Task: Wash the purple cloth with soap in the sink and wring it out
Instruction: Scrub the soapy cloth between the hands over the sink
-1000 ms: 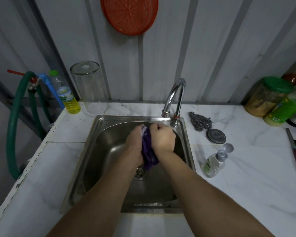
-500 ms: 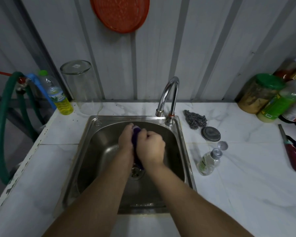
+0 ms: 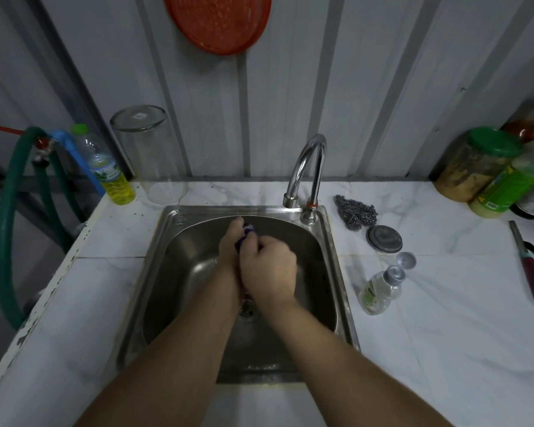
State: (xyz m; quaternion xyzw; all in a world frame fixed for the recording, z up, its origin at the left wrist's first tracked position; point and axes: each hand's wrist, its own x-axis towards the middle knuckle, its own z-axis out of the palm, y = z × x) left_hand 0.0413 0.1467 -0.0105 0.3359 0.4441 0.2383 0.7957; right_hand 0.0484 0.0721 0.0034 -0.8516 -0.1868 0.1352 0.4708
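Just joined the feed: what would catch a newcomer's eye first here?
Both hands, left hand and right hand, grip a bunched purple cloth over the steel sink at centre. An orange round tray hangs on the wall above; green-lidded jars crowd the counter's far right.

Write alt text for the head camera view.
Both hands, left hand and right hand, grip a bunched purple cloth over a steel sink below a curved tap. A small clear bottle stands on the white counter to the right.
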